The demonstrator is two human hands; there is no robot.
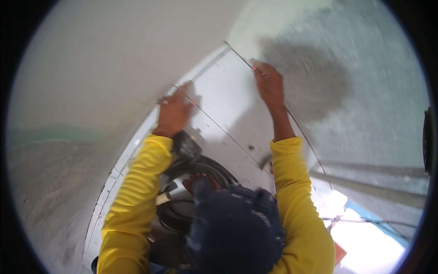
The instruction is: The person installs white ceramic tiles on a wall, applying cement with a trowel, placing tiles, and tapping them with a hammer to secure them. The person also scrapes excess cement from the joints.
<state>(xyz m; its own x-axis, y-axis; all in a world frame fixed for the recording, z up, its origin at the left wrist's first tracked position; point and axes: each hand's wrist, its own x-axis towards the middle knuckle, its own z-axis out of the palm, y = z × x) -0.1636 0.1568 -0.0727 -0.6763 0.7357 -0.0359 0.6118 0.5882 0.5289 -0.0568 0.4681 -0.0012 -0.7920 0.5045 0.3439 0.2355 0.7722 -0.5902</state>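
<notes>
My left hand [173, 113] lies with its fingers apart on the white tiled surface [214, 86], near the strip where it meets the left wall. A thin dark joint runs from its fingertips down to the right. My right hand [270, 84] is closed at the tile's far right edge, thumb and fingers together on a dark line there. Whatever is between those fingers is hidden. Below my left wrist sits a dark, blocky thing [187, 147], its kind unclear. Beside it lies a coil of black cable [219, 168].
Bare toes [199, 178] show inside the coil. Dark blue cloth [235, 228] covers the lower middle. A plastered wall [91, 73] rises left; a grey surface with a damp-looking patch [315, 77] lies right. A long grey bar [374, 188] crosses toward the right rim, above a blue edge [378, 221].
</notes>
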